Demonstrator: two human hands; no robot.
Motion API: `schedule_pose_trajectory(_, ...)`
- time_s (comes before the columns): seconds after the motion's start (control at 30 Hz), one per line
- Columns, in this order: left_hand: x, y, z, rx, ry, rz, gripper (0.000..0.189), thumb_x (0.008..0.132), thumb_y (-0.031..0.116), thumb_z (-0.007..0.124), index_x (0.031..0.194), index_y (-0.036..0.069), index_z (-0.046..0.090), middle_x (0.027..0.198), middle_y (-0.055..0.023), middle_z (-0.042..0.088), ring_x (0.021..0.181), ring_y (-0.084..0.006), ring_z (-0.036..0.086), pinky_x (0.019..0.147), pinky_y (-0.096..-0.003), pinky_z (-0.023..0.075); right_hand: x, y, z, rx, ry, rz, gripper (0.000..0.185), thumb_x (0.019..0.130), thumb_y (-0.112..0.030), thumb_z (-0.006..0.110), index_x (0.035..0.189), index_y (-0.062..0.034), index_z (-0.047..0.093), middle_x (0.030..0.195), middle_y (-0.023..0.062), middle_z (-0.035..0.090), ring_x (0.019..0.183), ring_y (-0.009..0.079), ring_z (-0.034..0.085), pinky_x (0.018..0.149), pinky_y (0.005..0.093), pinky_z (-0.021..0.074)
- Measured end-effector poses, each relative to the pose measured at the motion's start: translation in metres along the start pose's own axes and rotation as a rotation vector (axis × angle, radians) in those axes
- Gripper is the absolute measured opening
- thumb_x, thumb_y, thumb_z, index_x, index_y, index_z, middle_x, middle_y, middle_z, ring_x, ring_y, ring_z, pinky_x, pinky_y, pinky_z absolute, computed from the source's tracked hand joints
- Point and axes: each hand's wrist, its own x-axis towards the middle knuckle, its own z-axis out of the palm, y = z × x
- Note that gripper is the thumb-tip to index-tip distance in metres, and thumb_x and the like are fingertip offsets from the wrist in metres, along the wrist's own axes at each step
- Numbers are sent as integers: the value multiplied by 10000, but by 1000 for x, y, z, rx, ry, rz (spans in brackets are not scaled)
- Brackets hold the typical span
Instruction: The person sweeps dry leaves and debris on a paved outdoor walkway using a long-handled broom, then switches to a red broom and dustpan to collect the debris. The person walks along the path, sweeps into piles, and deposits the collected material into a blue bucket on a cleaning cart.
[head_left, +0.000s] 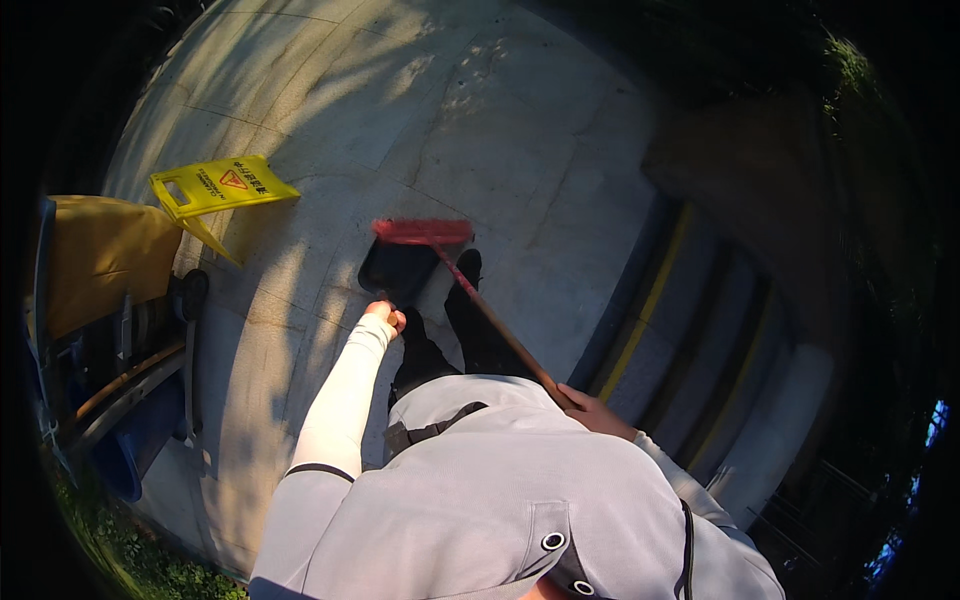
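My left hand (388, 315) is closed around the handle of a black dustpan (401, 266), whose pan rests low over the paving by my feet. In my right hand (596, 412), at my right hip, is the wooden handle of a broom (495, 319). The handle slants down and forward, turning red toward the broom head. The red bristle head (424, 230) lies crosswise at the dustpan's far edge and overlaps it in view. Whether any debris sits in the dark pan cannot be made out.
A yellow folding caution sign (229, 184) stands ahead on the left. Nearer on that side is a cleaning cart (187, 375) with a yellow bag (109, 259) and a blue bucket (139, 450). Steps with yellow edge strips (649, 307) run along my right. Plants (157, 555) border the lower left.
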Motion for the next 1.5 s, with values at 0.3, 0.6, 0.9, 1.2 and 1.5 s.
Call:
schedule_pose_trajectory(0.3, -28, 23, 3, 45, -159, -49, 67, 906, 94, 402, 939, 48, 438, 572, -24, 374, 421, -103, 374, 354, -215, 364, -26, -13, -40, 209, 191, 74, 552, 902, -120, 443, 1413, -41, 250, 1055, 90, 517, 890, 127, 491, 798, 251, 408)
schedule_pose_trajectory(0.6, -66, 74, 105, -58, -334, -38, 23, 869, 58, 460, 869, 40, 447, 559, -6, 352, 428, -102, 356, 372, -214, 351, 86, -36, -225, 914, 337, 80, 621, 890, -95, 436, 1446, -127, 164, 665, 2, 435, 483, 58, 393, 425, 218, 384)
schedule_pose_trajectory(0.9, -121, 122, 265, -311, -433, -109, 118, 856, 55, 510, 964, 24, 474, 563, -17, 374, 425, -106, 367, 365, -205, 363, 180, -48, -444, 1137, 396, -73, 553, 898, -90, 426, 1413, -126, 229, 684, 3, 424, 484, 42, 368, 420, 194, 359)
schedule_pose_trajectory(1.2, -152, 193, 360, -278, -459, -43, 89, 881, 68, 490, 905, 34, 411, 621, -29, 380, 434, -98, 369, 366, -192, 370, 325, -26, -673, 1355, 481, -139, 37, 904, -103, 430, 904, -133, 410, 644, -31, 414, 474, 27, 401, 411, 195, 371)
schedule_pose_trajectory(1.5, -122, 337, 503, -231, -230, -43, 108, 840, 31, 502, 938, 41, 460, 588, -20, 379, 443, -105, 384, 357, -213, 348, 458, -158, -716, 1171, 521, -36, 235, 858, -52, 418, 1087, -102, 406, 646, -23, 432, 492, 43, 428, 418, 213, 392)
